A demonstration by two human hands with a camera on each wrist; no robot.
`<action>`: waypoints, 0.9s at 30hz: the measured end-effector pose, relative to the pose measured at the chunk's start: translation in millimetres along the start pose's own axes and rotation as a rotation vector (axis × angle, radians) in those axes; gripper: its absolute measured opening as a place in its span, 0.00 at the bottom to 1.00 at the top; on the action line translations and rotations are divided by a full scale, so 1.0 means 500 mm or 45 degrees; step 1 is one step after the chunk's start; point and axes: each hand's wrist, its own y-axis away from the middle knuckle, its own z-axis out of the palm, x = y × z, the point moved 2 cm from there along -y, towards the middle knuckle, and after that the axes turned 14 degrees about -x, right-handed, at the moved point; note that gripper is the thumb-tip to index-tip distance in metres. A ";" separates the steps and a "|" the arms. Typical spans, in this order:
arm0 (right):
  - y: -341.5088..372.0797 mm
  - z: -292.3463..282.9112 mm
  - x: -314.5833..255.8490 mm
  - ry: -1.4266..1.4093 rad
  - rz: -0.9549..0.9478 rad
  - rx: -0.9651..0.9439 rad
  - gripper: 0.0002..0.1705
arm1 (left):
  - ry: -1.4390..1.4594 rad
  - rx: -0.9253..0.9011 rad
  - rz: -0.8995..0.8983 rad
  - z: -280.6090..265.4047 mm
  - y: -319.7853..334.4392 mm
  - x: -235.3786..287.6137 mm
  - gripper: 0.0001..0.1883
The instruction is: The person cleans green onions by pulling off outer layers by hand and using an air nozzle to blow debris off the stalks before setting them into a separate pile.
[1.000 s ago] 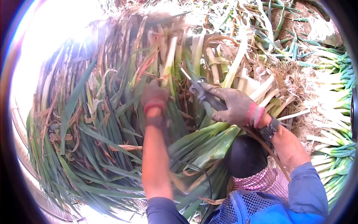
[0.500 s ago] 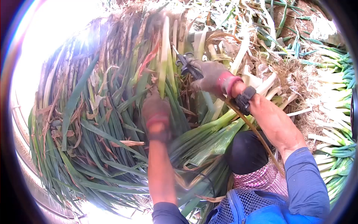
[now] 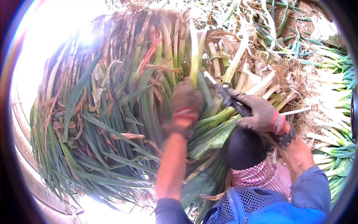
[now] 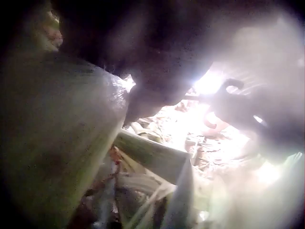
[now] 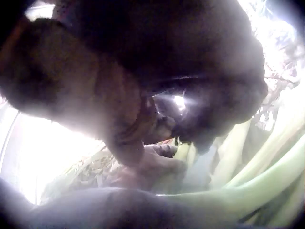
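Observation:
The gloved left hand, blurred in the head view, grips a leek around its green part, the pale stalk pointing away. In the left wrist view a broad leek leaf fills the left side beside the dark glove. To the right, the gloved right hand holds a black air blow gun by its handle, its thin silver nozzle angled up and left towards the leek. The dark right glove covers much of the right wrist view and hides most of the gun.
A large heap of untrimmed leeks spreads across the left. Pale leek stalks lie beyond the right hand, near dry roots and husks. Cleaner leeks line the far right. The person's black-covered knee is just below the right hand.
The left hand moves right with the leek, away from the heap. The right hand swings left over the stalks, then back right and down, still holding the blow gun.

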 end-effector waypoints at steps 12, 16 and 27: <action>-0.063 0.002 -0.012 0.039 -0.073 0.288 0.55 | 0.226 0.317 0.141 -0.097 0.046 -0.145 0.22; -0.114 0.019 -0.080 -0.044 -0.218 0.042 0.56 | -0.160 0.412 -0.272 -0.163 0.104 -0.278 0.24; -0.236 0.038 -0.179 -0.031 -0.257 0.063 0.53 | 0.037 0.366 -0.063 -0.182 -0.080 -0.339 0.28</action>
